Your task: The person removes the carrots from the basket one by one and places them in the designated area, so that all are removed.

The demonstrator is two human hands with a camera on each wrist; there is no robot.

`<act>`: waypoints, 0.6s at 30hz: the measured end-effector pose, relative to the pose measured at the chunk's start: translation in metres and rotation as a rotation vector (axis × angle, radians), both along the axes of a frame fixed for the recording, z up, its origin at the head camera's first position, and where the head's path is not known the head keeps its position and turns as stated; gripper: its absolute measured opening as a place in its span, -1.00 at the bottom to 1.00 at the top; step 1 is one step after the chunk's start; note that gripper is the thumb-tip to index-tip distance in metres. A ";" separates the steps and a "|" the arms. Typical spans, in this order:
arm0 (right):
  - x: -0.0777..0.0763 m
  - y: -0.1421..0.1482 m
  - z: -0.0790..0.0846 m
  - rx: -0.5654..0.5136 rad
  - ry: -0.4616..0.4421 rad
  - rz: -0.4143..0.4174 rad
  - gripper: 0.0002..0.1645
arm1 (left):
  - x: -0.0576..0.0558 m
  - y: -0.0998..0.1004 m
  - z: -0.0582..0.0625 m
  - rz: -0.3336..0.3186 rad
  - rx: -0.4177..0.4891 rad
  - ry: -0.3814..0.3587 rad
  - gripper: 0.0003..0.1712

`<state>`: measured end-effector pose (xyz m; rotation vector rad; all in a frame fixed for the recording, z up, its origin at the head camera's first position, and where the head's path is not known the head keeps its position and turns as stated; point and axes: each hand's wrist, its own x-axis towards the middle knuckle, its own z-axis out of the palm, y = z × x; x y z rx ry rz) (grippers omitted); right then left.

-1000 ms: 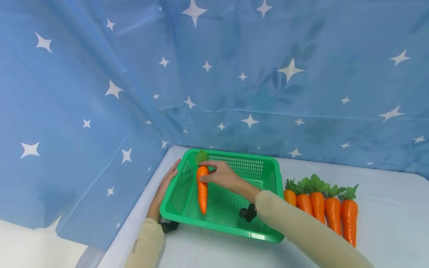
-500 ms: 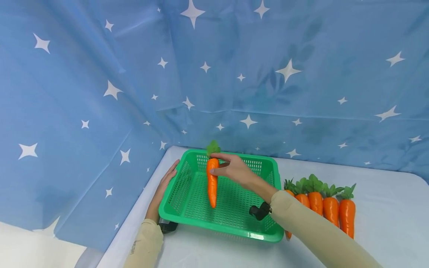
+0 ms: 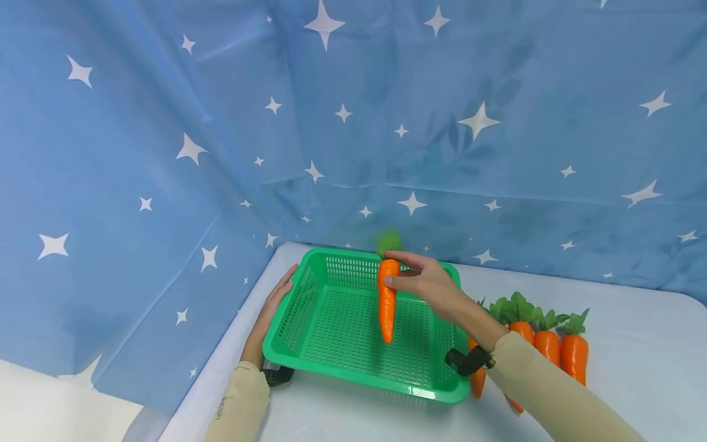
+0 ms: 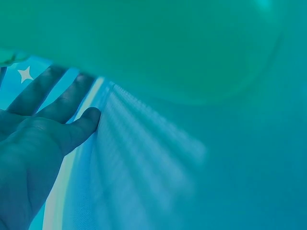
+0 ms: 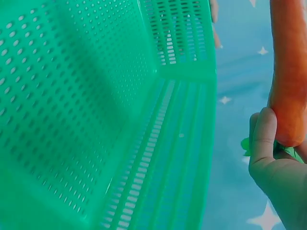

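An orange carrot [image 3: 387, 301] with a green leafy top hangs tip down over the green plastic basket [image 3: 353, 376]. The fingers and thumb of my right hand [image 3: 428, 282] pinch it near its leafy end; the right wrist view also shows the carrot [image 5: 290, 72] in that hand [image 5: 280, 167]. Along the basket's left outer side lies my left hand [image 3: 273, 304], its fingers straight and touching the wall. In the left wrist view the left hand [image 4: 43, 139] has its fingers extended beneath the basket's rim [image 4: 158, 91].
Several more carrots [image 3: 574, 356] lie side by side on the white table [image 3: 635, 368] to the right of the basket, partly hidden by my right forearm. A blue cloth with white stars [image 3: 386, 153] stands behind and to the left.
My right hand has lifted the carrot from the basket's left part and carried it rightward. My left hand has stayed at the basket's left side.
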<state>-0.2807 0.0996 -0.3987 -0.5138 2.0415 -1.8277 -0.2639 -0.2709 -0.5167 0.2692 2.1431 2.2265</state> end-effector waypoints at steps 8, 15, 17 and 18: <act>0.003 0.035 0.002 0.075 0.013 -0.051 -0.19 | 0.001 0.000 -0.001 -0.005 0.003 0.002 -0.29; 0.010 0.059 0.007 0.141 0.036 -0.092 -0.18 | 0.002 0.000 0.001 0.001 0.023 -0.027 -0.29; 0.012 0.067 0.005 0.152 0.040 -0.101 -0.18 | 0.002 0.000 0.001 -0.001 0.012 -0.021 -0.29; 0.013 0.071 0.004 0.154 0.042 -0.106 -0.18 | 0.002 0.000 0.001 -0.001 0.005 -0.020 -0.29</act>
